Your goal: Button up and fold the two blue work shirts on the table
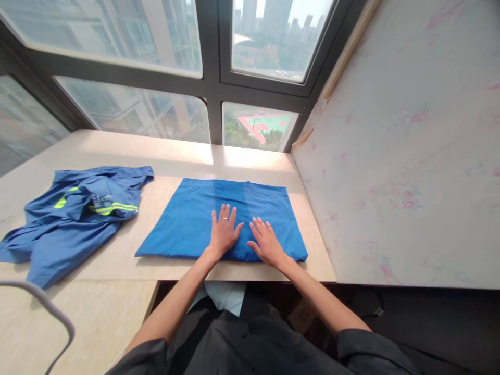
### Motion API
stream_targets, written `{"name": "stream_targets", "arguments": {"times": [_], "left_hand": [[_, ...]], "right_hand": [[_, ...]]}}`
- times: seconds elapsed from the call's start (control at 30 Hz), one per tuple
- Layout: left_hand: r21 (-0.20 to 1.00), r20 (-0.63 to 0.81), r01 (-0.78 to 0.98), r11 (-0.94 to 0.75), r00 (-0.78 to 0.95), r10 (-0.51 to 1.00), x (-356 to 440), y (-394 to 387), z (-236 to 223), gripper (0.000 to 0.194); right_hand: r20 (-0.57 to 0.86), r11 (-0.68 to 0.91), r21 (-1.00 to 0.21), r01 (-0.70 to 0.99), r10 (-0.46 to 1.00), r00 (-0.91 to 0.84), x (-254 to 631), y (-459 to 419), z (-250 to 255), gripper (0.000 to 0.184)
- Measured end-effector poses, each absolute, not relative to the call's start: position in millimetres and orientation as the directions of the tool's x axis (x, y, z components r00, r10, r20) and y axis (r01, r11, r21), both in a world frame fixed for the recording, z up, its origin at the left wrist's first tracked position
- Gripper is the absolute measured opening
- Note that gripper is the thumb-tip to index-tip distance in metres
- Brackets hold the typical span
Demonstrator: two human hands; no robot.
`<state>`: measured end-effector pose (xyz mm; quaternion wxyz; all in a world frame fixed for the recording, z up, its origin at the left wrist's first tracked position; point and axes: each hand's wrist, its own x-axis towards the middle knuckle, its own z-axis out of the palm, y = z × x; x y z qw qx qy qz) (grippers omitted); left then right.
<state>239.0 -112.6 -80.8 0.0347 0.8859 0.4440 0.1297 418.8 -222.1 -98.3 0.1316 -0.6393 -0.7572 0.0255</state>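
Observation:
A bright blue garment lies folded flat into a rough rectangle on the pale wooden table. My left hand rests palm down on its near middle, fingers stretched out, with a ring on one finger. My right hand lies flat beside it on the same cloth, fingers spread. Neither hand holds anything.
A second blue garment with yellow-green reflective stripes lies crumpled at the table's left. A grey curved bar shows at the lower left. A pale patterned wall panel stands on the right. Large windows run behind the table.

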Motion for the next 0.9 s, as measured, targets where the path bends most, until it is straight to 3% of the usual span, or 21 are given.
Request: {"name": "stream_targets", "arguments": {"times": [0.23,0.43,0.7,0.8,0.9], "left_hand": [[0.156,0.12,0.827,-0.54,0.527,0.841,178,-111,-106,0.072],[0.122,0.143,0.904,-0.41,0.392,0.909,116,-78,-110,0.072],[0.175,0.172,0.89,-0.42,0.392,0.904,99,-68,-119,0.071],[0.204,0.183,0.885,-0.418,0.385,0.905,99,-69,-121,0.07],[0.236,0.182,0.879,-0.414,0.379,0.907,99,-69,-121,0.069]], "right_hand": [[0.079,0.12,-0.131,0.984,0.991,-0.11,437,-260,-115,0.061],[0.09,0.153,-0.047,0.987,0.985,-0.148,505,-285,-122,0.057],[0.095,0.093,-0.008,0.996,0.991,-0.092,534,-294,-126,0.055],[0.152,0.146,-0.035,0.989,0.979,-0.14,512,-298,-116,0.057],[0.157,0.305,-0.069,0.95,0.944,-0.292,484,-302,-110,0.06]]}}
